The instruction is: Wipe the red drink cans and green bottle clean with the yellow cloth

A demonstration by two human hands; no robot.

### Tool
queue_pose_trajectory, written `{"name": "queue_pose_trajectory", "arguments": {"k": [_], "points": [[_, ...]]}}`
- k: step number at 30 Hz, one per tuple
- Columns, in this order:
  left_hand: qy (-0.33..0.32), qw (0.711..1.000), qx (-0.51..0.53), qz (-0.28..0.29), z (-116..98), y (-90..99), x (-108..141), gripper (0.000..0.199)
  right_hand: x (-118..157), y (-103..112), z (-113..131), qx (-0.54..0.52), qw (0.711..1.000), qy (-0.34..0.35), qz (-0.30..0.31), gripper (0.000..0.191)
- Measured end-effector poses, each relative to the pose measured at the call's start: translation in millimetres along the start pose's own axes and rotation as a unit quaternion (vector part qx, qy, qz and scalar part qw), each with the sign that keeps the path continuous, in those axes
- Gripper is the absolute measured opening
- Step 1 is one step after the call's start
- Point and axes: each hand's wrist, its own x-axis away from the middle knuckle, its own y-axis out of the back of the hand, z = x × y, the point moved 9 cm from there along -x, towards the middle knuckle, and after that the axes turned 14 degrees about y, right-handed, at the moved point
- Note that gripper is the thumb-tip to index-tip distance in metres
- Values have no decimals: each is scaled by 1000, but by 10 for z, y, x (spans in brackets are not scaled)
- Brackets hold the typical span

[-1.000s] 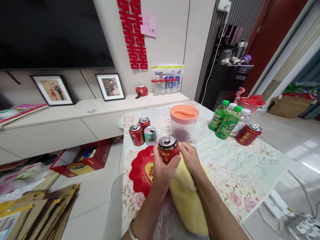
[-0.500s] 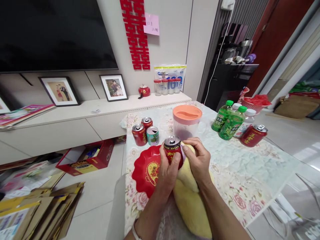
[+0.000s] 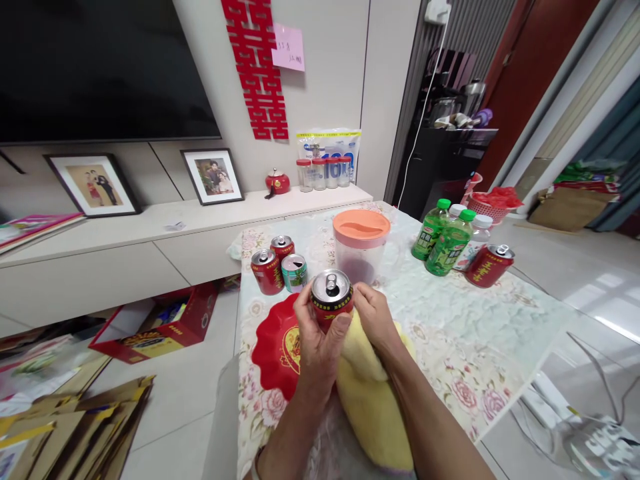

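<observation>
A red drink can (image 3: 330,308) with an opened top is gripped in my left hand (image 3: 320,343), its lid tilted toward me. Pressed against the can's right side, my right hand (image 3: 374,317) is closed on a yellow cloth (image 3: 373,407) that drapes down over the table edge. Under my left hand lies a red scalloped plate (image 3: 273,347). Just beyond it stand two red cans (image 3: 267,272) and a green can (image 3: 294,272), close together. Behind my hands is a clear pitcher with an orange lid (image 3: 361,225).
Green-capped bottles (image 3: 450,247) and another red can (image 3: 490,265) stand at the table's right side. A floral cloth covers the table (image 3: 450,347). On the floor at left are a red box (image 3: 160,327) and flattened cardboard (image 3: 85,427). Power cords (image 3: 600,373) lie at right.
The can has tipped so its top faces me more. My right hand has shifted lower around its side with the cloth. The view has turned slightly to the right.
</observation>
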Motion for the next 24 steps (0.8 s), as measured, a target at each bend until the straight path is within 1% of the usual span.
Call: {"name": "queue_pose_trajectory", "arguments": {"k": [3, 6, 9, 12, 14, 16, 18, 21, 24], "points": [[5, 1000, -2, -21, 16, 50, -15, 80, 10, -23, -34, 29, 999, 0, 20, 30], [42, 998, -42, -35, 62, 93, -51, 82, 7, -18, 1, 41, 999, 14, 14, 27], [74, 989, -110, -60, 86, 149, -77, 70, -1, 22, 118, 29, 999, 40, -17, 24], [76, 985, -138, -75, 57, 170, -81, 65, 0, 104, 307, 5, 995, 78, -60, 18], [74, 987, -129, -58, 38, 131, -76, 65, 10, 164, 446, -9, 991, 107, -84, 13], [85, 989, -118, -24, 40, 56, -68, 63, 25, 216, 561, -16, 985, 135, -103, 9], [96, 989, -111, -1, 43, -1, -56, 58, 39, 253, 620, -20, 982, 148, -117, 7], [97, 991, -94, 16, 43, -45, -42, 56, 36, 272, 572, -29, 983, 134, -125, 8], [94, 992, -72, 41, 72, -81, -32, 58, 5, 235, 393, -44, 989, 90, -106, 17]]}}
